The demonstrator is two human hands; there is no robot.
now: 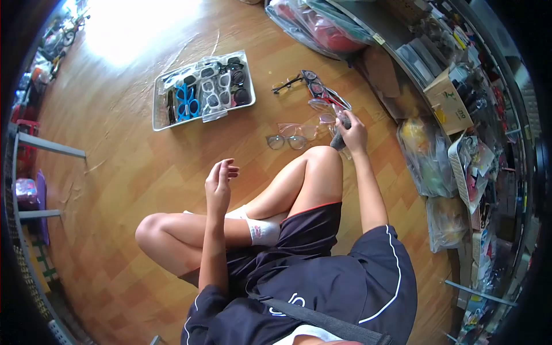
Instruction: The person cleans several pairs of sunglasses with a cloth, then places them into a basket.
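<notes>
My right hand (352, 133) is closed on a dark grey cloth (339, 137) beside my raised knee. My left hand (218, 185) is held above the floor in front of my other leg, its fingers bent and apart, with nothing in it. Several pairs of glasses lie near my right hand, among them a grey-framed pair (286, 141), a pink-framed pair (305, 131) and a dark-framed pair (315, 86). Farther left, a white tray (204, 118) holds several sunglasses, with blue frames (187, 103) among white and black ones.
Shelves packed with goods line the right side, with a cardboard box (448, 106) and plastic bags (422, 155) along their foot. A large wrapped bundle (319, 29) lies at the top. Metal legs (52, 145) stand at the left edge.
</notes>
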